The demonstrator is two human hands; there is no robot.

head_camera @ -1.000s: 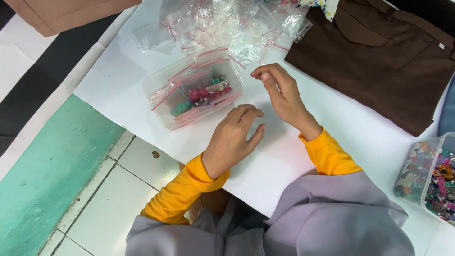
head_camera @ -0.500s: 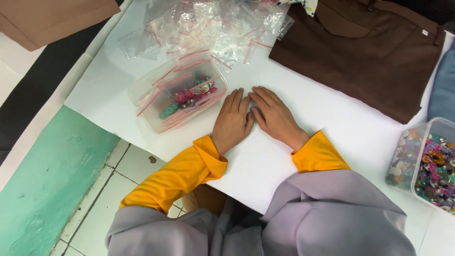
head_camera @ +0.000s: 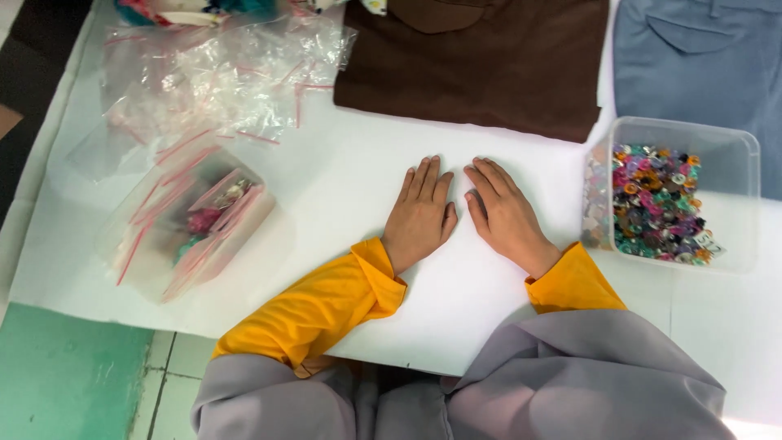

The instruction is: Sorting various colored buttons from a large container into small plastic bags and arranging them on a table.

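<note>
My left hand (head_camera: 421, 214) and my right hand (head_camera: 505, 214) lie flat, palms down, side by side on the white table (head_camera: 342, 204), holding nothing. Both arms wear yellow sleeves. To the left sits a clear plastic tub (head_camera: 189, 225) holding small zip bags with coloured bits inside. To the right stands a clear plastic box (head_camera: 729, 175) filled with several small colourful beads or buttons (head_camera: 656, 202). Neither hand touches either container.
A pile of empty clear zip bags with red strips (head_camera: 220, 77) lies at the back left. A folded brown garment (head_camera: 481, 61) and a folded blue-grey garment (head_camera: 700, 61) lie along the back. The table's near edge drops to tiled floor (head_camera: 73, 383).
My right hand came down from near the zip bags and both hands settled flat together on the table. The view shifted right, bringing the bead box fully into sight.
</note>
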